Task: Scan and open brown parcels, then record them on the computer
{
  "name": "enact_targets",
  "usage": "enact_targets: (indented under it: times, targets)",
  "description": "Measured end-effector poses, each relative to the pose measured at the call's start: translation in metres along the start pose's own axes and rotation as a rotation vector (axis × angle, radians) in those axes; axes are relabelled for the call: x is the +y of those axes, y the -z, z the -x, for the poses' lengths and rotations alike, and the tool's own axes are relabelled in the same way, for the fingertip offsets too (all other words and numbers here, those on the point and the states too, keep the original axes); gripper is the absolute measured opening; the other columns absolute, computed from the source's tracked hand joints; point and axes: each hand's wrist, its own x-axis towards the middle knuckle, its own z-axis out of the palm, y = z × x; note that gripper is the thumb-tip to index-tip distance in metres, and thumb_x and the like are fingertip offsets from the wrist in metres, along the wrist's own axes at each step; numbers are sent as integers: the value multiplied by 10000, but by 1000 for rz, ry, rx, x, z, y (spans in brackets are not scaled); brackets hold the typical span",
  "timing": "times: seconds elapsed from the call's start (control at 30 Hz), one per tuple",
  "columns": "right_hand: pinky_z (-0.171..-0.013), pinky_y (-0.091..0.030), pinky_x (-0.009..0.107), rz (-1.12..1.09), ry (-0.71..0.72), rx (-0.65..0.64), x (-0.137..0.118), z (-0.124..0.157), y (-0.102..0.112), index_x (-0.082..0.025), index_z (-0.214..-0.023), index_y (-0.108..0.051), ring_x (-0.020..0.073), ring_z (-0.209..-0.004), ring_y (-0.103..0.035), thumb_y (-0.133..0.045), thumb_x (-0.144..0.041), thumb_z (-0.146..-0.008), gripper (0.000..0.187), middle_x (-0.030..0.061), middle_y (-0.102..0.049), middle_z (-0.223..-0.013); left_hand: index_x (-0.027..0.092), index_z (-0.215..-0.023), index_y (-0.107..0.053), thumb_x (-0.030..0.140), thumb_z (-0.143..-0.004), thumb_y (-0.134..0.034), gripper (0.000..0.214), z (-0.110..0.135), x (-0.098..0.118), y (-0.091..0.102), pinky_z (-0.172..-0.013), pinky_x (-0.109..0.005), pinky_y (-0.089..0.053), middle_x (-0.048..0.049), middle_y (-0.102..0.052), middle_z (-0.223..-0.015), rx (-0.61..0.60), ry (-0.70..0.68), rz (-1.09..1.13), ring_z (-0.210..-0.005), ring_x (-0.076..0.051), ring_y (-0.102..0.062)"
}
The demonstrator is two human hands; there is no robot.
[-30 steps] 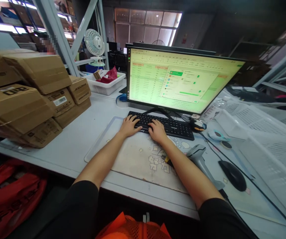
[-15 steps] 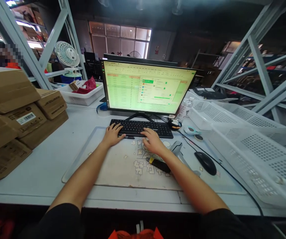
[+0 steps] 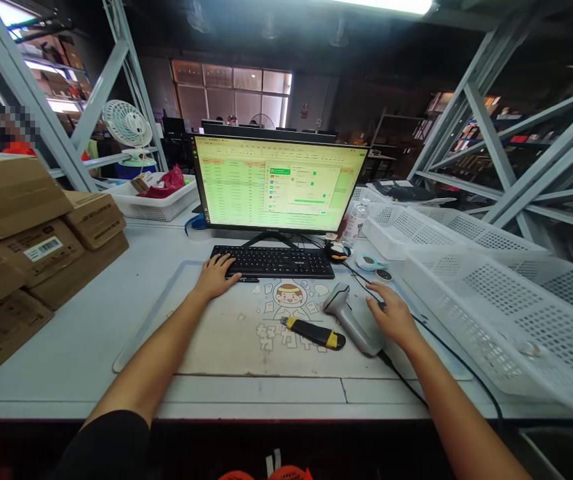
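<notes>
My left hand (image 3: 215, 276) lies open with its fingers spread on the left end of a black keyboard (image 3: 281, 261). My right hand (image 3: 390, 315) is cupped over a black mouse, which is almost wholly hidden under the palm; its cable runs off toward me. A grey barcode scanner (image 3: 349, 317) lies just left of that hand. A yellow and black utility knife (image 3: 314, 333) rests on the printed desk mat (image 3: 216, 347) between my arms. The monitor (image 3: 276, 187) behind the keyboard shows a green-tinted spreadsheet with a dialog box.
Cardboard boxes (image 3: 41, 233) are stacked at the left of the white table. Long white perforated baskets (image 3: 491, 293) fill the right side. A smaller basket (image 3: 159, 208) with red packaging and a white fan (image 3: 126, 127) stand behind. A plastic bottle (image 3: 354, 220) stands right of the monitor.
My right hand left the keyboard and moved right onto the mouse. The left hand stayed on the keyboard. My view lifted and turned right, uncovering the knife and scanner.
</notes>
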Motion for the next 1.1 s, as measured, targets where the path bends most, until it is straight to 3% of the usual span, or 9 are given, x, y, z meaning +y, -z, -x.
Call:
enact_targets:
  times: [0.1, 0.2, 0.37, 0.5, 0.73, 0.9, 1.1]
  targets:
    - [-1135, -520, 595, -6, 4, -8, -5, -10, -1, -184, -1182, -744, 342, -1259, -690, -513, -415, -922, 418, 192, -758, -1289, 237, -1534, -612, 557, -1010, -546, 618, 0, 0, 2, -1255, -554, -367, -96, -504, -1669, -10, 13, -3, -1550, -396, -410]
    - [-1175, -498, 542, -32, 55, -58, -32, -29, -16, -198, -1267, -724, 307, -1313, -664, -507, -421, -952, 443, 160, -735, -1366, 233, -1529, -615, 542, -1009, -546, 610, 1, 1, 4, -1254, -551, -375, -101, -514, -1661, -7, 20, -7, -1544, -393, -420]
    - [-1180, -499, 493, -64, 120, -178, -86, -62, -66, -218, -1315, -712, 273, -1323, -661, -533, -346, -948, 428, 127, -727, -1399, 222, -1520, -620, 507, -1013, -539, 588, 6, 1, 5, -1252, -536, -390, -110, -526, -1650, 20, 23, -3, -1539, -380, -432]
    - [-1189, -486, 456, -58, 91, -294, -112, -83, -111, -187, -1373, -681, 268, -1342, -646, -555, -278, -918, 481, 134, -710, -1433, 241, -1520, -619, 509, -1016, -544, 575, 7, 1, 5, -1258, -522, -387, -94, -533, -1647, 34, 36, 8, -1539, -369, -433]
    - [-1219, -433, 514, 18, -47, -387, -123, -114, -164, -89, -1503, -557, 338, -1426, -572, -519, -220, -910, 608, 217, -615, -1535, 190, -1515, -619, 493, -1026, -528, 582, 5, 0, 7, -1261, -517, -378, -113, -527, -1647, 29, 95, 39, -1539, -359, -417]
    - [-1220, -428, 520, 54, -41, -385, -131, -124, -185, -127, -1532, -534, 336, -1424, -569, -508, -216, -905, 635, 193, -637, -1513, 174, -1494, -636, 480, -1027, -536, 567, 5, -5, 8, -1249, -512, -399, -114, -539, -1634, 53, 147, 63, -1513, -354, -439]
    - [-1257, -322, 649, 91, -9, -406, -137, -131, -198, -117, -1497, -555, 382, -1479, -502, -484, -229, -900, 611, 222, -647, -1488, 176, -1492, -635, 493, -1012, -576, 578, 6, -9, 10, -1245, -505, -410, -118, -539, -1631, 59, 172, 86, -1509, -350, -442]
